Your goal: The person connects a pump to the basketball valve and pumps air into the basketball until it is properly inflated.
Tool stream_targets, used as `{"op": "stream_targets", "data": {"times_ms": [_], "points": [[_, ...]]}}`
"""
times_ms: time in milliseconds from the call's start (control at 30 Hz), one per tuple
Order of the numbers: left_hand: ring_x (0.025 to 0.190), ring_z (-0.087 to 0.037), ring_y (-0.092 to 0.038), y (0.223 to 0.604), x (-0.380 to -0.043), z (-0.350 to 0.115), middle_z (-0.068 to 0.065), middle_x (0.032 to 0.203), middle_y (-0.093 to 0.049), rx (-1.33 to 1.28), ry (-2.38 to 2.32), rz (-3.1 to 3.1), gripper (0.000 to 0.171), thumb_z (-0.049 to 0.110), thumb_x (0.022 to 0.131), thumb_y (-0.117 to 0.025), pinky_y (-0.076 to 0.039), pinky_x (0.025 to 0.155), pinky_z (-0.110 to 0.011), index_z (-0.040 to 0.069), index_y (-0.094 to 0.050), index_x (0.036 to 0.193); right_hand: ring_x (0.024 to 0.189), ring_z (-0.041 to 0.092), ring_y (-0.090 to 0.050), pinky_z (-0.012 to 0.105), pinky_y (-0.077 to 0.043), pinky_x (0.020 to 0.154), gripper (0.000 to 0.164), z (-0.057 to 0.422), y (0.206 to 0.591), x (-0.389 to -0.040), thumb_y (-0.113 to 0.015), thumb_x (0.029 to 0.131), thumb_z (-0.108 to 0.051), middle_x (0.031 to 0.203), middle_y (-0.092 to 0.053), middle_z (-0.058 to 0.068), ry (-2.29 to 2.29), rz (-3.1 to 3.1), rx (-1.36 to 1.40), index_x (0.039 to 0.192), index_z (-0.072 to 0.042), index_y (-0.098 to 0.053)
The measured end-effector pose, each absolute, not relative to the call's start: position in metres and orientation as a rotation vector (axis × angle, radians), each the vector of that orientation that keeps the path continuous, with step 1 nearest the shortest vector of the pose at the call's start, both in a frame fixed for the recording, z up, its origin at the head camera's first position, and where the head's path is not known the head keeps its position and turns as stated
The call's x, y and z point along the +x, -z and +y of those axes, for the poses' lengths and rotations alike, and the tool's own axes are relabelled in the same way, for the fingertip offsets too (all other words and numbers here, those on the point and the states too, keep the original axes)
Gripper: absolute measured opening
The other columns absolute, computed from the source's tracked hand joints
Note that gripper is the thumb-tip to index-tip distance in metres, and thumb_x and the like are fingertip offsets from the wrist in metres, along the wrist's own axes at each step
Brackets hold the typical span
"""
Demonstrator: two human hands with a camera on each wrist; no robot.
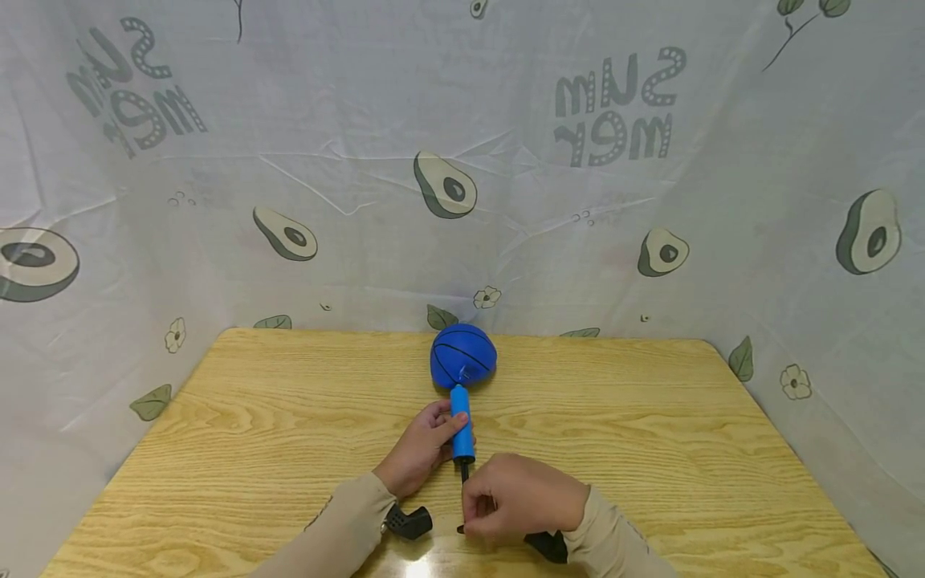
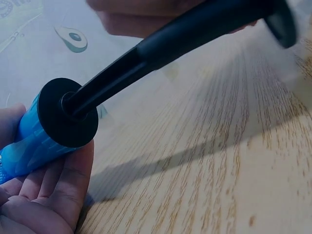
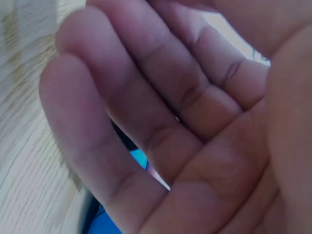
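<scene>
A blue ball with black basketball lines sits at the back of the table, its lower front dented and creased. The tip of a blue hand pump meets the ball's near side. My left hand grips the pump's barrel, thumb on top, fingers beneath. From the barrel's black end cap a black plunger rod extends far out. My right hand pinches the rod close to its handle. In the right wrist view curled fingers fill the picture and hide the handle.
The wood-grain table spreads to both sides of the hands. Behind and beside it hangs a pale cloth printed with avocados. A black wrist mount juts from the left sleeve.
</scene>
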State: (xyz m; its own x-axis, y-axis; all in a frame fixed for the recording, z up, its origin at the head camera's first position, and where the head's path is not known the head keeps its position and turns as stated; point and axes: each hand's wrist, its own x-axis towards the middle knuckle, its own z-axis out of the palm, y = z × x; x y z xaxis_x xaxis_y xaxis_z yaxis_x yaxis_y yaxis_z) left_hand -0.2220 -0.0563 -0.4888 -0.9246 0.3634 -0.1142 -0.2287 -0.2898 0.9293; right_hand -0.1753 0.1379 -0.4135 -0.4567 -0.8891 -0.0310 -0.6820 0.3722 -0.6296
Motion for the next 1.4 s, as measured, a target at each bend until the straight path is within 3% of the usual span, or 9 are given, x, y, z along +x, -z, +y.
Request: {"op": "stream_targets", "data": {"times_ms": [433, 767, 1400], "points": [[0.099, -0.018, -0.067, 0.489, -0.222, -0.058, -0.006, 0.106, -0.062, 0.170, -2.249, 1.605, 0.047, 0.016, 0.109, -0.055, -0.058, 0.091, -0.030, -0.006, -0.035, 0.146, 0.063, -0.009, -0.052, 0.013, -0.046, 0.060, 0.019, 0.138, 0.413, -0.180, -0.080, 0.093, -0.020, 0.070, -0.059, -0.024, 0.764, 2.539, -1.199, 0.076, -0.025, -0.071], [0.094, -0.016, -0.067, 0.487, -0.221, -0.057, -0.005, 0.104, -0.061, 0.182, -2.226, 1.638, 0.047, 0.018, 0.110, -0.055, -0.058, 0.090, -0.030, -0.007, -0.035, 0.145, 0.058, -0.006, -0.050, 0.017, -0.044, 0.054, 0.012, 0.141, 0.415, -0.184, -0.079, 0.093, -0.020, 0.069, -0.061, -0.021, 0.825, 2.661, -1.092, 0.082, -0.022, -0.076], [0.099, -0.019, -0.068, 0.488, -0.222, -0.060, -0.007, 0.105, -0.060, 0.225, -2.196, 1.640, 0.051, 0.017, 0.110, -0.054, -0.058, 0.093, -0.032, -0.006, -0.031, 0.148, 0.060, -0.007, -0.047, 0.016, -0.041, 0.054, 0.012, 0.140, 0.416, -0.185, -0.078, 0.094, -0.020, 0.073, -0.060, -0.021, 0.721, 2.679, -1.187, 0.083, -0.022, -0.076]]}}
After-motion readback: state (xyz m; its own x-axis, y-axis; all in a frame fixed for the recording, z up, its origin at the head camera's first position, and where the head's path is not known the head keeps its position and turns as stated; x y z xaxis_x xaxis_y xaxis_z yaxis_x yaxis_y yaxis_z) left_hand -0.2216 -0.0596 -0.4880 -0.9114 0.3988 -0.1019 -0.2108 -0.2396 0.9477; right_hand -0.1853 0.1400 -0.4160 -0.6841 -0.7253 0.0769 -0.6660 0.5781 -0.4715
